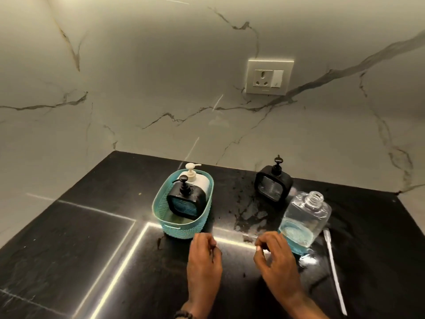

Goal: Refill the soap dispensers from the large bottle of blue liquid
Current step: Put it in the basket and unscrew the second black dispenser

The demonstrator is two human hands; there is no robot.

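Observation:
A clear glass bottle (304, 217) with an uncapped threaded neck stands at the right of the black counter, blue liquid in its lower part. Behind it stands a black square dispenser (273, 184) with a black pump. A teal basket (161, 208) left of centre holds a black dispenser (185, 201) with blue liquid and, behind it, a white dispenser (199, 179) with a cream pump. My left hand (203, 256) hovers just in front of the basket, fingers curled, holding nothing. My right hand (274, 254) is beside the glass bottle's base, fingers loosely bent, empty.
A white stick-like object (334, 270) lies on the counter (69, 249) right of my right hand. Wet patches spread between the basket and the bottle. A marble wall with a socket plate (269, 77) rises behind. The counter's left half is bare.

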